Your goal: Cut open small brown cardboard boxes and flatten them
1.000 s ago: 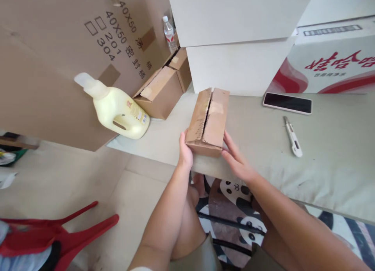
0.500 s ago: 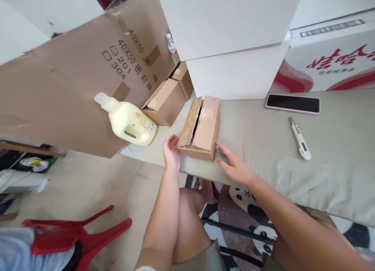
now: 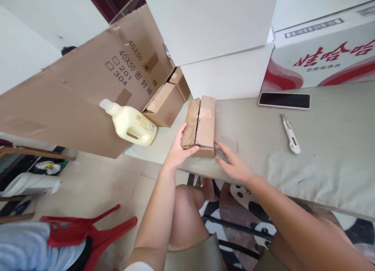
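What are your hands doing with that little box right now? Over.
Left hand gripping small cardboard box, thumb over its near edge. Right hand flat on table beside it. Box flaps closed.

A small brown cardboard box lies flat near the front edge of a grey-green table. It is long and narrow, with its short end facing the viewer. Its two top flaps are folded shut, leaving a ragged dark seam down the middle. A pale patch of tape residue marks the right flap. The cardboard looks worn and creased.
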A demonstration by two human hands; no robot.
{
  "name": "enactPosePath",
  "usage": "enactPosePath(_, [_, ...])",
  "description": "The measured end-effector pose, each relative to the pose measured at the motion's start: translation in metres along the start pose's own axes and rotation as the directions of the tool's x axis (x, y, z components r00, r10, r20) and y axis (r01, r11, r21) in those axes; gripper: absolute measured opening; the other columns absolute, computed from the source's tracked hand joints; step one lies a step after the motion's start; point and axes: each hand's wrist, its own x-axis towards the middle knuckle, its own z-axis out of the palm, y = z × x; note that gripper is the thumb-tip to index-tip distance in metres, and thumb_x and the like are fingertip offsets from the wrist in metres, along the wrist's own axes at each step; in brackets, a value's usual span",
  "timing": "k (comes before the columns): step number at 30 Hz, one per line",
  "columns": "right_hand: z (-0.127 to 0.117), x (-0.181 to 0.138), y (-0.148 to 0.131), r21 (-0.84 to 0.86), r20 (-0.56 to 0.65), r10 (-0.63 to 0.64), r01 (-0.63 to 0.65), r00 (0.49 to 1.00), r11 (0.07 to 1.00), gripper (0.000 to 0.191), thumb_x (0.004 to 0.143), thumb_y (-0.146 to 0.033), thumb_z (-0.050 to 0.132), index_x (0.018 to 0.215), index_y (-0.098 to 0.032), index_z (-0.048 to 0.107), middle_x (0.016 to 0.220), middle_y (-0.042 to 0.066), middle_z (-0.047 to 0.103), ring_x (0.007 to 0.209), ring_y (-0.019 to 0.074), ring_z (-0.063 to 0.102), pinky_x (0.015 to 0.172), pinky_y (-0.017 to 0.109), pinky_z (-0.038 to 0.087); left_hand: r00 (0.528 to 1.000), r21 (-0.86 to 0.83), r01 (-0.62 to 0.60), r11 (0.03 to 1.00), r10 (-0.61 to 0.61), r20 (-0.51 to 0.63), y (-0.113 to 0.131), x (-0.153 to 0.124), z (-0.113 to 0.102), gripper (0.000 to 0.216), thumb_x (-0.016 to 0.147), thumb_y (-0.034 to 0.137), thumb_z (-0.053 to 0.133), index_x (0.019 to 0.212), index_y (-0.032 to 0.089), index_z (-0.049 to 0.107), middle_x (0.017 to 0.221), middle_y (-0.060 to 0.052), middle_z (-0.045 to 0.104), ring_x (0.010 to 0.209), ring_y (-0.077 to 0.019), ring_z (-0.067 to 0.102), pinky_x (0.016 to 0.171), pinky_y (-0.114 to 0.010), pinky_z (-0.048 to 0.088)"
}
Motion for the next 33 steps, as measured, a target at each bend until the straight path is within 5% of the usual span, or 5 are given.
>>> enactPosePath(3, [-0.003,-0.001,0.0,0.018,-0.006,0.007,-0.007,1.0,1.0,0.063,0.09,-0.036,0.052,0.151,-0.026,0.04,0.153,0.011,0.047,0.14,0.0303,0.047,0.116,0.058,0.037,0.988,-0.05,0.1,0.994,-0.105,-0.115,0.0,0.002,0.011,0.075,0.063,0.031,0.087,0.132,0.026,0.058,0.14,-0.011,0.058,0.13,-0.0295,0.055,0.104,-0.038,0.046])
enactPosePath(8, [-0.01,-0.008,0.011,0.046,-0.085,0.077,-0.073,0.993,0.996,0.07,0.089,-0.042,0.054,0.153,-0.022,0.033,0.152,0.016,0.047,0.136,0.0321,0.051,0.112,0.06,0.04,0.805,-0.326,0.184,0.927,-0.333,-0.491,-0.013,0.012,0.025,0.039,0.083,0.039,0.064,0.117,0.021,0.063,0.114,-0.011,0.071,0.1,-0.0243,0.069,0.078,-0.036,0.056])
enactPosePath(17, [-0.057,-0.031,-0.007,-0.075,-0.306,-0.042,0.02,0.951,0.997,0.056,0.09,-0.048,0.053,0.141,-0.026,0.049,0.149,0.013,0.048,0.144,0.0323,0.038,0.119,0.059,0.029,0.833,-0.373,0.388,0.843,-0.494,-0.25,-0.039,0.001,0.044,0.025,0.069,0.026,0.072,0.093,0.023,0.064,0.072,-0.001,0.067,0.062,-0.0154,0.062,0.057,-0.027,0.05])
enactPosePath(28, [-0.06,-0.026,0.001,-0.114,-0.302,-0.085,0.053,0.95,0.992,0.079,0.084,-0.048,0.058,0.152,-0.023,0.027,0.157,0.016,0.038,0.148,0.0379,0.03,0.117,0.065,0.023,0.818,0.257,0.057,0.965,0.103,-0.566,-0.051,0.003,0.051,0.014,0.06,0.013,0.07,0.073,0.017,0.066,0.099,-0.007,0.064,0.1,-0.0208,0.061,0.086,-0.029,0.05])
enactPosePath(33, [-0.06,-0.018,-0.002,-0.064,-0.348,-0.07,0.051,0.935,0.997,0.067,0.082,-0.04,0.06,0.142,-0.021,0.036,0.136,0.018,0.056,0.125,0.0347,0.054,0.107,0.061,0.04,0.824,-0.017,0.171,0.985,-0.152,-0.546,-0.05,0.011,0.058,0.033,0.081,0.045,0.055,0.083,0.015,0.069,0.079,-0.007,0.067,0.073,-0.0202,0.064,0.059,-0.029,0.051])
